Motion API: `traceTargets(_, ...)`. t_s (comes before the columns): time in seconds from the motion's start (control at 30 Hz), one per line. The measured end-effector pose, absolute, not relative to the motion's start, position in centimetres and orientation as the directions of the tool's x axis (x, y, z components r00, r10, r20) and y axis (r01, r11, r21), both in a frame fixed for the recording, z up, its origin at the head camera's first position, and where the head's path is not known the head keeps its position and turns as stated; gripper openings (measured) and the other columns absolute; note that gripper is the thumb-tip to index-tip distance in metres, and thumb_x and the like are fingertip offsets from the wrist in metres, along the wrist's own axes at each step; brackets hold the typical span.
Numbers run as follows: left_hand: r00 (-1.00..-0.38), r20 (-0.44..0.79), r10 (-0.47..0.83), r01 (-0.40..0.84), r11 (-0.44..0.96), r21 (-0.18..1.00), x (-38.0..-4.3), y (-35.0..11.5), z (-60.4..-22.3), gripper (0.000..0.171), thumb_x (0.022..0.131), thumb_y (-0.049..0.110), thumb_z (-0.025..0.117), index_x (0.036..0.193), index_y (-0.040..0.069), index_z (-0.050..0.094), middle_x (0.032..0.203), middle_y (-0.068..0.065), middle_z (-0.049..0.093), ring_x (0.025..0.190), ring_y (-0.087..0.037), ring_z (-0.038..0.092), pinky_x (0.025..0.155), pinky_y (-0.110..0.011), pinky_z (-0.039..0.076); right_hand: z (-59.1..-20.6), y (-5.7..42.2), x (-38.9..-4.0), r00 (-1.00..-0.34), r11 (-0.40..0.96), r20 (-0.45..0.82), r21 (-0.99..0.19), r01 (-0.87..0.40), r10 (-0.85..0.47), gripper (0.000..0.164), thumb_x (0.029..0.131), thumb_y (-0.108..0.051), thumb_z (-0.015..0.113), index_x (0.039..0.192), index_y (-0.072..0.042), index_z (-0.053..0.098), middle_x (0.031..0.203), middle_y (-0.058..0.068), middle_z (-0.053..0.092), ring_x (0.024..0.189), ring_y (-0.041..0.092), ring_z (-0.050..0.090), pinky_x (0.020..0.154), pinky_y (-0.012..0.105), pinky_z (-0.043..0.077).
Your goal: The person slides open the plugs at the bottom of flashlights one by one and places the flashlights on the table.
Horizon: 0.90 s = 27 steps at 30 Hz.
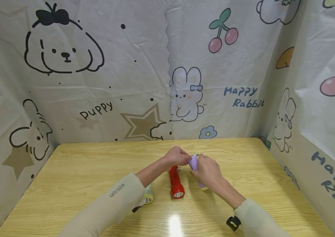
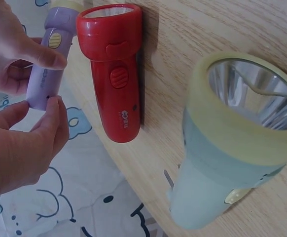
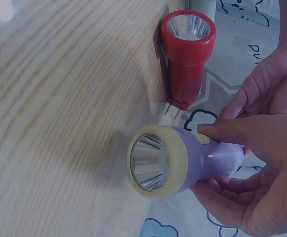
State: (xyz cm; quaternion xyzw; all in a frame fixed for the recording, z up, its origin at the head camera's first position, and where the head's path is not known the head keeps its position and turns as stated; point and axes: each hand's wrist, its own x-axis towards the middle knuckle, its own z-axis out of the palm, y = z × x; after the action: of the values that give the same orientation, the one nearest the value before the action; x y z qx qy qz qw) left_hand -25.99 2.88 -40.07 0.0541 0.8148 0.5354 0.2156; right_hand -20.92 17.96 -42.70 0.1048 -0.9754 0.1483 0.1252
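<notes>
A purple flashlight with a cream head ring is held between both hands above the table. My right hand grips its body, the thumb lying by the cream switch. With thumb and fingertips, my left hand pinches the tail end, clearest in the left wrist view. Small dark prongs show near that end in the head view. Just left of it lies a red flashlight, its lens toward the near side. A mint-green flashlight with a cream ring lies further left, partly behind my left sleeve in the head view.
The wood-grain table carries the flashlights. Printed cloth hangs behind it and on both sides. Metal prongs stick out of the red flashlight's tail. A black strap device sits at my right wrist.
</notes>
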Motion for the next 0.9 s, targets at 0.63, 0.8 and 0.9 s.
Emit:
traceTargets(0.63,-0.891,-0.254,0.375,-0.048,0.48,0.876,-26.45,3.29,-40.09,0.016,0.092,0.003,0.065,0.1,-0.006,0.076,0.102,-0.009,0.07,0.086,-0.015,0.063,0.074,-0.024,0.056,-43.33,18.37,-21.06,-0.956,0.938,0.247,-0.264,-0.223,-0.158,0.045,0.074,-0.022,0.088,0.09,0.007,0.059,0.07,0.011,0.056,0.059,0.023,0.059,0.049,0.034,0.053)
traceTargets(0.8,-0.894,-0.241,0.377,-0.027,0.492,0.87,-26.57,3.37,-40.05,0.014,0.091,0.003,0.065,0.088,-0.004,0.077,0.082,-0.002,0.064,0.067,-0.01,0.05,0.06,-0.018,0.046,-43.42,18.45,-21.15,-0.955,0.938,0.25,-0.262,-0.227,-0.162,0.044,0.075,-0.022,0.088,0.089,0.007,0.058,0.069,0.011,0.055,0.058,0.023,0.058,0.048,0.033,0.053)
traceTargets(0.9,-0.894,-0.239,0.379,-0.023,0.493,0.87,-26.66,3.47,-40.14,0.014,0.091,0.003,0.064,0.087,-0.004,0.076,0.077,-0.001,0.062,0.064,-0.009,0.048,0.058,-0.018,0.043,-43.44,18.51,-21.18,-0.956,0.937,0.246,-0.267,-0.225,-0.159,0.042,0.075,-0.021,0.087,0.089,0.007,0.058,0.069,0.01,0.055,0.058,0.022,0.058,0.048,0.033,0.053)
